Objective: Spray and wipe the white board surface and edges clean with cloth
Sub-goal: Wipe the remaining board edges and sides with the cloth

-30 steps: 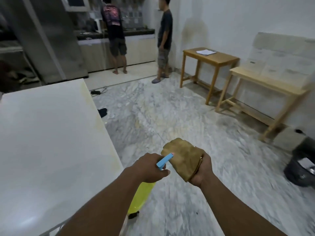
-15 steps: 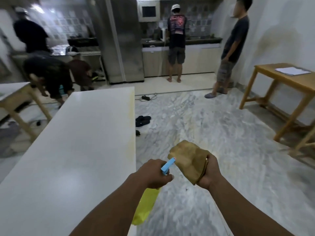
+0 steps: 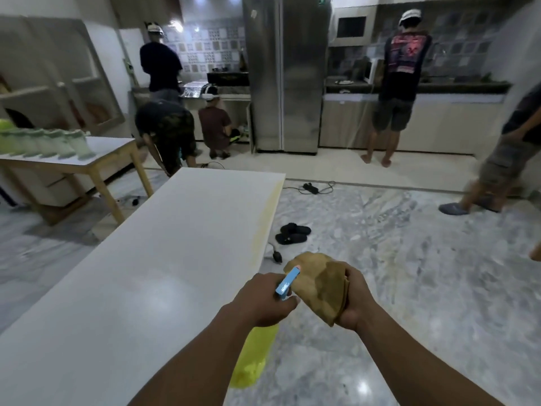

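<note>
Yellowish staining along the white board [image 3: 164,259] edge, just left of the fingers, looks unwiped, while the left hand [image 3: 263,300] grips the spray bottle [image 3: 254,358] and the right hand [image 3: 355,300] clutches the cloth [image 3: 319,285].

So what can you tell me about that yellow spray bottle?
The spray bottle has a translucent yellow body that looks like plastic and a light blue spray head. The left hand grips it at the neck, fingers closed around it. It hangs tilted, body down toward the marble floor, just off the white board's near right edge. The blue nozzle points at the folded brown cloth in the right hand.
</note>
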### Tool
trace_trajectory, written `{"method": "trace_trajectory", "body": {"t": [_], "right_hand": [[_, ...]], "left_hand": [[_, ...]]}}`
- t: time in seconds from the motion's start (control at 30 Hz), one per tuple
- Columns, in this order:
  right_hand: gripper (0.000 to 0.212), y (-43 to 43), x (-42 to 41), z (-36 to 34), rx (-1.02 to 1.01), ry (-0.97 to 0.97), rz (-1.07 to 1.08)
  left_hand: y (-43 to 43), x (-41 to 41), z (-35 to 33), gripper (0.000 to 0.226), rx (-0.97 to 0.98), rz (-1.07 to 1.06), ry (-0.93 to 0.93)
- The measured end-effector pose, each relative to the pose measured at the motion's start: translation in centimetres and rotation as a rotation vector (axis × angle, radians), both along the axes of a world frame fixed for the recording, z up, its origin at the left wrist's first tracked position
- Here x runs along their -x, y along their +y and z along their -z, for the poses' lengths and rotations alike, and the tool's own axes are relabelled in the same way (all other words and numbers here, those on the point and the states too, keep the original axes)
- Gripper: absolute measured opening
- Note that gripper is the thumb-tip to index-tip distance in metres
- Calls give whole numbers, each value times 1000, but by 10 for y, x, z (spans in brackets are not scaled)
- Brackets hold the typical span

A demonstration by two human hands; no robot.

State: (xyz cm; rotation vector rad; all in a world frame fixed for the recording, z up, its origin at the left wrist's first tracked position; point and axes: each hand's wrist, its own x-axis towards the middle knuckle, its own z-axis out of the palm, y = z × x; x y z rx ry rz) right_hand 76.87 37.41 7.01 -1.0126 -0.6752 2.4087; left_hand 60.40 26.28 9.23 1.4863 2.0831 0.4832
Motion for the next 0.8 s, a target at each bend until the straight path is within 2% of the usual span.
{"method": "trace_trajectory", "body": {"t": [0.2,0.43,0.6,0.8], "right_hand": [[57,126,79,10,-1,-32,-48],[42,271,159,20,-6,-131,-60],[42,372,228,42,-1,-189,-84],[31,499,326,75,-145,-396,-178]], "left_hand": [[114,78,14,25,-9,-91,-3],[232,164,4,22,6,-124,-14],[295,222,3,23,-13,-195,-46],[367,288,37,18,24,-311,-78]]}}
